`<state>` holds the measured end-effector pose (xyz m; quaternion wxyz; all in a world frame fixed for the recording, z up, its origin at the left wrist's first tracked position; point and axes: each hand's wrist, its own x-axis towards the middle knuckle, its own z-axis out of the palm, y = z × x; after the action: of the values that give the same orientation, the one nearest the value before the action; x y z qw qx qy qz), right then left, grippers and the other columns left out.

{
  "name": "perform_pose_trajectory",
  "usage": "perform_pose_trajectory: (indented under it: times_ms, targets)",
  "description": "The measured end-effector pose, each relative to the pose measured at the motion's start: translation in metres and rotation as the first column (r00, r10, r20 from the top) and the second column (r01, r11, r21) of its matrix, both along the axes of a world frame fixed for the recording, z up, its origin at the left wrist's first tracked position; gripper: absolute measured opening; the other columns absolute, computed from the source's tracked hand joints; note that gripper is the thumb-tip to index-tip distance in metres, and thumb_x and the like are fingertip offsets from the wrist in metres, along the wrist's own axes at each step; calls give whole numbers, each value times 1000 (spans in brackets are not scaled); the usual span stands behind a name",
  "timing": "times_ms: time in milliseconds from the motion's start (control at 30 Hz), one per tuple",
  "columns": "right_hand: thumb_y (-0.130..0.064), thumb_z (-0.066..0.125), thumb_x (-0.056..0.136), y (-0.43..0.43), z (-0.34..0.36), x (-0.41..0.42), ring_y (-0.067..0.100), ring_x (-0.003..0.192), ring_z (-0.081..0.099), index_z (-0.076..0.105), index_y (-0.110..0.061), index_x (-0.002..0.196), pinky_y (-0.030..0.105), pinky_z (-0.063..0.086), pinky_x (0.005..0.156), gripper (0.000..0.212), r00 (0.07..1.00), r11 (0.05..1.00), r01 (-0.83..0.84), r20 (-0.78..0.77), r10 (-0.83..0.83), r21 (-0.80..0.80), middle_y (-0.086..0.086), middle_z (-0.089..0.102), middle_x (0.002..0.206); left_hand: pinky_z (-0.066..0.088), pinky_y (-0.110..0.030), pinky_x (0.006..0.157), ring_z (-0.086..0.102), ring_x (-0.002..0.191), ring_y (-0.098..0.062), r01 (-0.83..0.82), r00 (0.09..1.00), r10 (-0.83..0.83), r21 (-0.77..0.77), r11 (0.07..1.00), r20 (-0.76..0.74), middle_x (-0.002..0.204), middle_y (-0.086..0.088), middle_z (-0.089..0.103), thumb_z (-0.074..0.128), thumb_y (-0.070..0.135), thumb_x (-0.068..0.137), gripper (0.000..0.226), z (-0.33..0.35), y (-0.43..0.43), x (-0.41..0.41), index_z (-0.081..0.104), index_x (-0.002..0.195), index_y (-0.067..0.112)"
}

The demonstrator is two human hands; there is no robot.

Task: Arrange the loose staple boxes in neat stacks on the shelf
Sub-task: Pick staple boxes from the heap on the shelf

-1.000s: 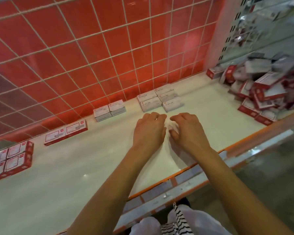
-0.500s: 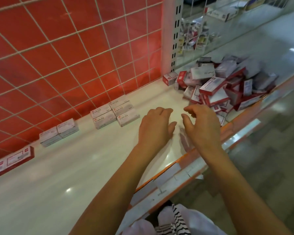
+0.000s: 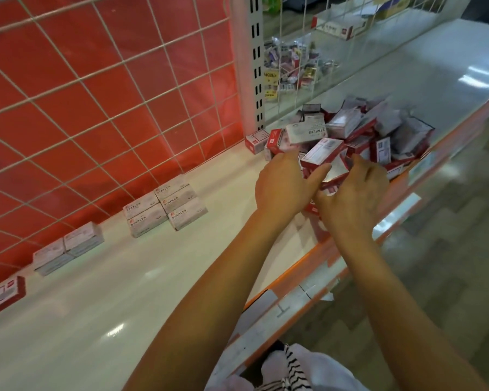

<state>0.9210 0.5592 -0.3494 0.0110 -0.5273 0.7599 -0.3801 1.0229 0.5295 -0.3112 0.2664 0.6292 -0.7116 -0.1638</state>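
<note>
Spill risk at shelf (image 3: 124, 320) edge.
Your left hand (image 3: 283, 184) and right hand (image 3: 356, 193) reach the loose staple boxes (image 3: 364, 131) piled by the front lip (image 3: 311, 262), fingers (image 3: 363, 167) bent down, grip unconfirmed; dragging lower boxes may tip others off.

Bright, even light falls from above. The glossy white shelf (image 3: 102, 306) shows small glare spots well left of the loose box pile (image 3: 378, 128) and streaked lamp reflections right of it. A soft shadow lies just in front of the pile. The pile's far boxes are blurred. Wide-angle distortion bows the wire grid (image 3: 96, 80) left of the pile.
</note>
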Motion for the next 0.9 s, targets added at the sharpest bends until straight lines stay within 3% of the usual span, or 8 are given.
perform_pose_trajectory:
  times_ms: [200,333,433,500,600,700,800,900]
  targets:
    - [-34,73,77,-2,-6,-1,34,114,42,49,-6,128,33,33,92,62,993,999,-49,108,51,-17,20,48,124,42,-27,66,63,89,-16,-19,995,22,37,999,-95,99,3,71,63,48,84,33,-1,-3,-2,68,109,26]
    - [-36,74,78,4,-4,5,28,122,40,49,-10,130,30,34,95,63,983,993,-102,146,110,-56,15,45,130,56,-29,81,67,87,-7,-15,924,59,118,993,-378,111,4,70,73,29,81,40,1,6,12,64,120,22]
    - [-35,74,78,9,-2,11,24,123,40,49,-13,129,27,35,91,61,962,985,-159,213,168,-60,12,43,130,51,-7,73,62,81,8,4,855,81,162,987,-513,117,2,68,74,15,82,44,3,19,31,59,124,19]
    - [-37,74,79,13,1,18,21,119,43,49,-16,129,25,37,89,60,953,980,-185,231,196,-69,9,42,129,49,-4,72,60,78,12,-16,819,109,166,986,-563,118,4,66,73,11,82,48,4,29,47,57,126,19]
    - [-32,75,79,20,7,31,16,118,43,46,-18,132,16,37,88,62,928,967,-252,271,255,-46,7,40,130,51,-11,79,64,98,-3,-71,790,172,190,979,-589,122,3,64,73,9,82,48,4,46,72,55,126,20]
    - [-23,77,78,26,12,44,10,108,44,46,-16,132,-4,34,73,62,886,936,-348,304,349,-58,4,40,126,51,-14,83,63,109,-12,-119,760,235,226,967,-606,126,0,61,71,8,83,45,1,63,95,55,123,20]
    - [-25,77,77,30,14,58,2,93,49,48,-19,131,2,41,73,61,827,887,-453,328,456,-89,2,43,124,53,-19,86,65,105,-13,-177,725,290,239,955,-625,123,0,62,71,6,83,44,-1,82,120,55,120,22]
    - [-25,77,77,34,14,73,-5,94,53,48,-21,131,11,48,78,62,733,814,-568,377,566,-120,0,45,124,54,-22,87,66,102,-13,-209,710,322,249,946,-626,121,3,63,72,5,82,43,-5,99,142,55,116,26]
